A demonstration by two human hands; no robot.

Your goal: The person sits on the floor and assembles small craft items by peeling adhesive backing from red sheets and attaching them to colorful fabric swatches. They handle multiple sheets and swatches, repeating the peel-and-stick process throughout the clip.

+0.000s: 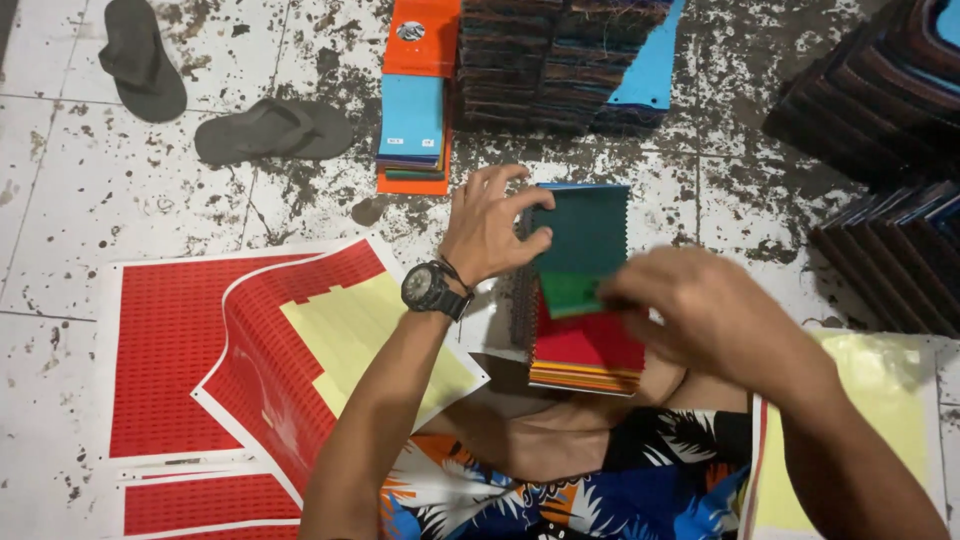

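Observation:
A thick swatch book of fabric samples [585, 350] lies on the floor in front of my knee, with a dark green swatch on top and red and orange ones showing below. My left hand [490, 225], with a black watch on the wrist, presses on the book's upper left edge with fingers spread. My right hand [700, 310] is blurred. It pinches the edge of a green swatch [572, 290] near the book's middle.
Red sticker sheets with yellow backing [250, 360] lie at the left. A pale yellow sheet [880, 420] lies at the right. Stacks of swatch books [560, 60] stand at the back and right [880, 110]. Orange and blue cards [412, 110] and two grey sandals [270, 130] lie beyond.

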